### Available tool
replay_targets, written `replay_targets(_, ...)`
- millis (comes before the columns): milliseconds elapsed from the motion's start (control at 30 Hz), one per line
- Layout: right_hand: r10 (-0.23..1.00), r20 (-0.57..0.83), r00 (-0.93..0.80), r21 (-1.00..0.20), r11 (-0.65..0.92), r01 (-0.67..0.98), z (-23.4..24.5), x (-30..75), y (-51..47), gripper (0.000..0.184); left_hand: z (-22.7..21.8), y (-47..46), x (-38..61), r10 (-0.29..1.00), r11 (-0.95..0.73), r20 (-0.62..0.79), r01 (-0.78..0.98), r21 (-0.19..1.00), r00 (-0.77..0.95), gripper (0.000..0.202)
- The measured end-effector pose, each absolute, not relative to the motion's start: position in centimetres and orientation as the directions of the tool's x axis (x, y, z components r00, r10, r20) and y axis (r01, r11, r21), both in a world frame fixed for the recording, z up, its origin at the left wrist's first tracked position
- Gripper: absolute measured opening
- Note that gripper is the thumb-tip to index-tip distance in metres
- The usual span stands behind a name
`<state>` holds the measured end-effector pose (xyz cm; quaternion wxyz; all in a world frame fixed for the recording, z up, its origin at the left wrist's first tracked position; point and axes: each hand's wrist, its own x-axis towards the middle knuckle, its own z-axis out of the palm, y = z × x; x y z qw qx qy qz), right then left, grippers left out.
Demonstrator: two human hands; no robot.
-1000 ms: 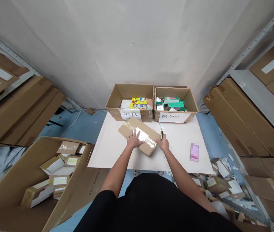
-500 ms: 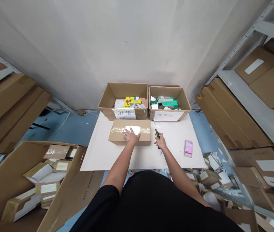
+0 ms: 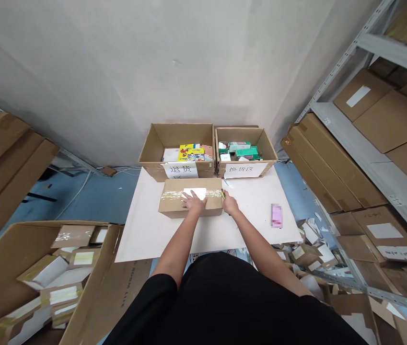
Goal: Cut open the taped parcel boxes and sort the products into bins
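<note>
A taped cardboard box [image 3: 174, 207] lies on the white table, with a white label [image 3: 199, 192] on its top. My left hand [image 3: 194, 203] rests on the top of this box with its fingers spread, partly over the label. Wrapped in the fingers of my right hand [image 3: 230, 204] is a black and yellow box cutter [image 3: 223, 193]. Its front end is at the right end of the box, beside the tape; whether the blade touches the cardboard I cannot tell.
Behind the box stand two open cartons, a left carton [image 3: 149, 168] and a right carton [image 3: 272, 160], holding small packages. A pink blurred item [image 3: 276, 216] lies at the table's right. A large carton [image 3: 12, 235] of parcels is at lower left, and a shelf [image 3: 336, 115] rises on the right.
My right hand has moved left with the box cutter, up to the right end of the box. My left hand stays on the box top. The view has shifted slightly.
</note>
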<state>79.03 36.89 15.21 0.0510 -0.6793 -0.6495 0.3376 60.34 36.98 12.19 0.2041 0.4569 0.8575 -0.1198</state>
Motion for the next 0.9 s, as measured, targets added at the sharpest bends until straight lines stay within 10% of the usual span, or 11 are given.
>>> replay_targets(900, 0.918, -0.385, -0.096, -0.483, -0.112, 0.869, 16.2, 77.6, 37.1, 0.062, 12.9, 36.5, 60.5, 0.744, 0.570, -0.431, 0.821, 0.013, -0.510, 0.102)
